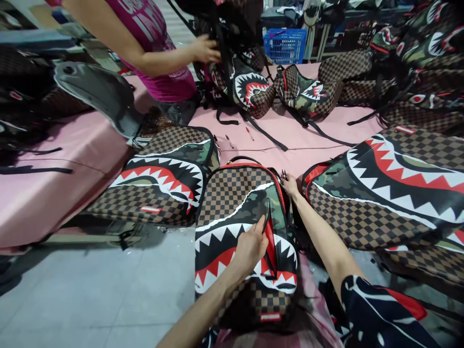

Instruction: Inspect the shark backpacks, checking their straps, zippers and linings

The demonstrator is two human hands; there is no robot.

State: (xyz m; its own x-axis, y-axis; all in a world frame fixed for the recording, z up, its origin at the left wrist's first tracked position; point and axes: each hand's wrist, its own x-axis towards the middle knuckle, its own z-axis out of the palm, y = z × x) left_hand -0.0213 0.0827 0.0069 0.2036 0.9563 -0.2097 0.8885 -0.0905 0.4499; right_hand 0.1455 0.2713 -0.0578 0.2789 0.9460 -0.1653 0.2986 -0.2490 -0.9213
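A backpack (232,193) with a brown-and-black check, a camouflage patch and a shark-mouth print stands upright before me, leaning at the table edge. My left hand (251,249) is closed on the edge of its slanted front pocket (270,241), which gapes and shows red lining. Beside the backpack's upper right side, my right hand (290,184) has its fingers bent together. Small dark points stick out at those fingertips; what they belong to is too small to make out.
Similar backpacks lie left (163,179) and right (398,179) on the pink-covered table (264,135). Two pens (250,134) rest on the cover. Across the table, a person in a magenta shirt (145,43) handles another bag. A blue crate (285,46) stands behind.
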